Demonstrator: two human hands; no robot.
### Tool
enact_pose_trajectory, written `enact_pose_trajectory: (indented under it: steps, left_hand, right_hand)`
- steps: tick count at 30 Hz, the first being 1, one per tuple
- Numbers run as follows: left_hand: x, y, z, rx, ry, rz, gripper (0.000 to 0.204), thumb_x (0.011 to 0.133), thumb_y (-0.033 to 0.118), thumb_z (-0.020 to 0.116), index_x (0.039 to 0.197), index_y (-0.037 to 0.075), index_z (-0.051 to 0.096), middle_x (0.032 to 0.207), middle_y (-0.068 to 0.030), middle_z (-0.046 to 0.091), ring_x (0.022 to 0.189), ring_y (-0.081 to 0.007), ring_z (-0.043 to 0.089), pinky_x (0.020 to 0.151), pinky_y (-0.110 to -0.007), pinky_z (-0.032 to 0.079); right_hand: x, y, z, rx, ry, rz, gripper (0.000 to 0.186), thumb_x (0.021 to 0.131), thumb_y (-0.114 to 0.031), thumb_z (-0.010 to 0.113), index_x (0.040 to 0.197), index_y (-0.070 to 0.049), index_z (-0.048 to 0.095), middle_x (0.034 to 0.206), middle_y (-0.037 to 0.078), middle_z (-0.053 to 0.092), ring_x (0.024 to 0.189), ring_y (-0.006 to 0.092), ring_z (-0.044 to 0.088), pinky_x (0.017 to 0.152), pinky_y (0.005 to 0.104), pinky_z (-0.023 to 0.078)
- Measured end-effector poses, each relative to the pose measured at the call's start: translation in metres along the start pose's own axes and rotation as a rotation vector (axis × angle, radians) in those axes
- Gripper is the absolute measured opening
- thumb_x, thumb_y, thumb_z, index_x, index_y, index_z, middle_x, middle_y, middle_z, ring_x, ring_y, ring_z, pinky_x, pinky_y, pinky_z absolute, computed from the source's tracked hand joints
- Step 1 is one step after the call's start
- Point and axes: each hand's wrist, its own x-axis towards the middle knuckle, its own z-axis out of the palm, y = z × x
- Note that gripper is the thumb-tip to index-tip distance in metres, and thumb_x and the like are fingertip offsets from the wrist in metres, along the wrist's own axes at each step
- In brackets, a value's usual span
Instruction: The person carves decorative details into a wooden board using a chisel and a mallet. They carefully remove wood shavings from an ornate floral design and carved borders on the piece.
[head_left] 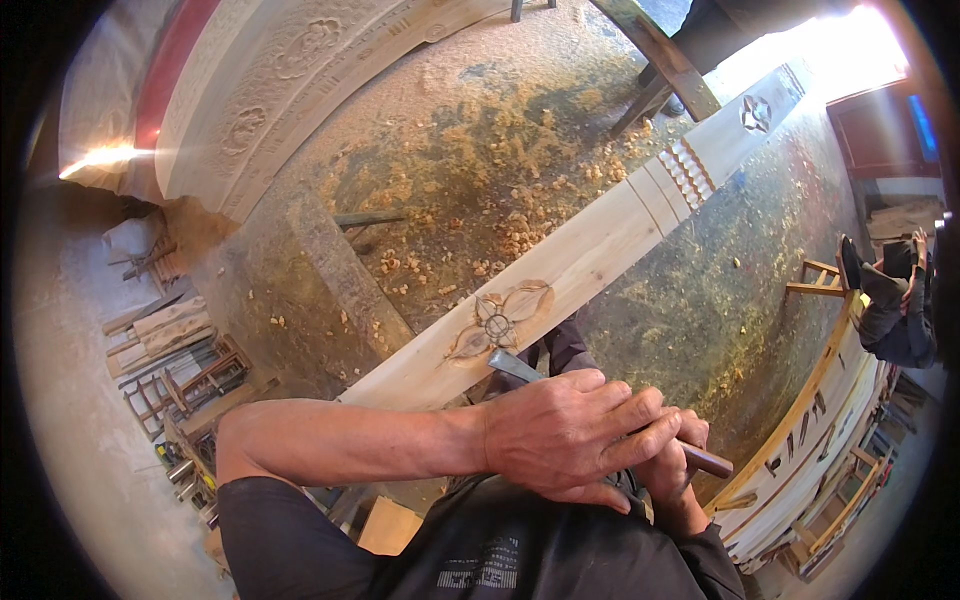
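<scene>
A wood-carving chisel [514, 367] with a flat steel blade and a brown handle lies across my front. Its cutting end touches the lower edge of a carved flower [496, 324] on a long pale board [583, 246]. My left hand [560, 432] lies over the chisel's shank, fingers curled and reaching across to the other hand. Partly hidden behind those fingers, my right hand [672, 458] wraps the handle, whose end sticks out past it. Farther along the board are a notched band [687, 176] and a second carved flower [756, 115].
A beam [345, 270] lies under the board's near part, and a wooden bench [670, 60] stands near its far end. Large carved panel [285, 95] at upper left. Shavings [520, 235] litter the floor. A seated person [895, 310] is at right; lumber [170, 330] and tools lie left.
</scene>
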Motion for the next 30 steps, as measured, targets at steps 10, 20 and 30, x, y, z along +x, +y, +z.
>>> enact_pose_trajectory:
  steps: [10,20,30]
  left_hand:
    - [0.002,0.004,-0.003,0.088,0.002,0.047,0.07,0.095,0.062,0.056,0.133,0.003,0.06,0.112,-0.0099,0.062,0.071,-0.0159,0.057,0.058,-0.028,0.042]
    - [-0.008,0.004,0.01,0.073,-0.014,0.193,0.072,0.096,0.057,0.056,0.141,0.001,0.055,0.117,-0.0114,0.062,0.084,-0.0172,0.061,0.059,-0.029,0.045]
    - [-0.01,0.005,0.009,0.008,-0.017,0.154,0.075,0.099,0.058,0.052,0.146,-0.001,0.049,0.12,-0.0153,0.063,0.088,-0.0187,0.063,0.061,-0.029,0.047]
  right_hand:
    - [-0.023,0.014,-0.001,-0.337,-0.037,0.065,0.025,0.088,-0.026,0.06,0.09,-0.004,0.072,0.087,0.013,0.072,0.078,0.027,0.07,0.072,0.0389,0.054]
    - [-0.01,-0.007,0.005,-0.275,-0.057,-0.084,0.027,0.088,-0.027,0.06,0.092,-0.004,0.072,0.088,0.013,0.072,0.079,0.0275,0.07,0.073,0.0391,0.054]
    - [-0.007,-0.011,0.008,-0.272,-0.077,-0.111,0.028,0.088,-0.028,0.06,0.093,-0.003,0.072,0.088,0.013,0.073,0.08,0.0279,0.071,0.073,0.0393,0.054]
